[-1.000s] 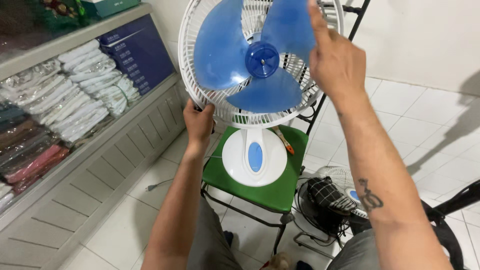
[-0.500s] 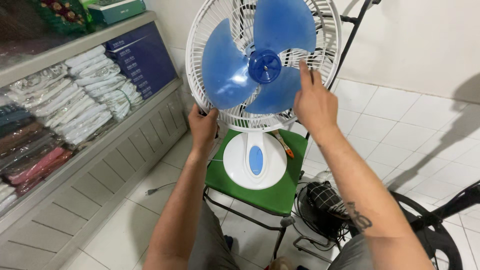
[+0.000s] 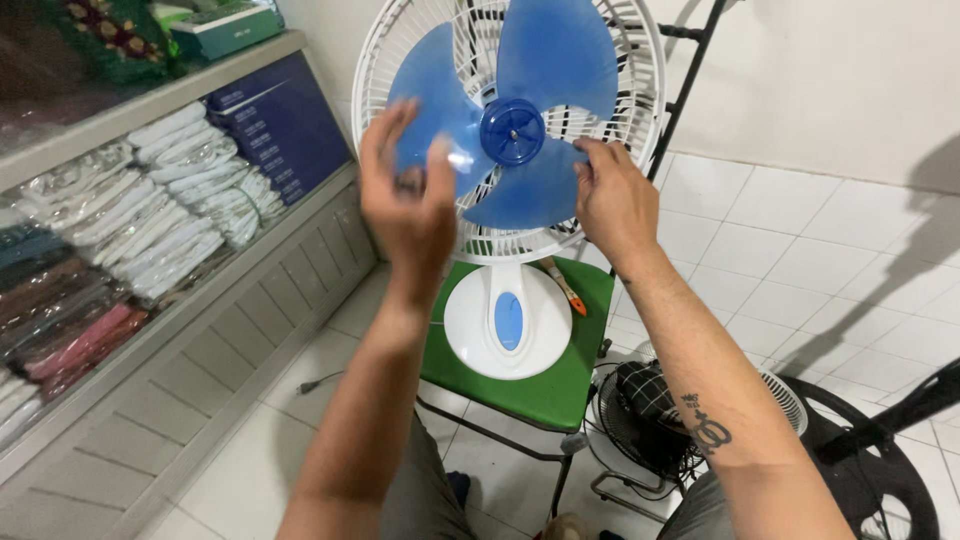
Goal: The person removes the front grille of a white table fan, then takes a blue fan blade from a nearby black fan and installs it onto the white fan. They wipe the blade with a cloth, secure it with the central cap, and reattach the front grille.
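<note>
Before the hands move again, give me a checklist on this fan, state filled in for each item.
1. White round fan base sits fully on the green chair seat: ok.
2. Blue three-bladed plastic propeller seated on the hub, blue cap in place: ok by the look; tightness cannot tell.
3. Front guard fitted: not ok, only the white rear grille is on.
4. Right hand on a blade: ok, fingers touch the lower blade.
5. Left hand gripping: not ok, it is blurred, open, in front of the blade.
6. Orange-handled tool on the seat beside the base: ok.
</note>
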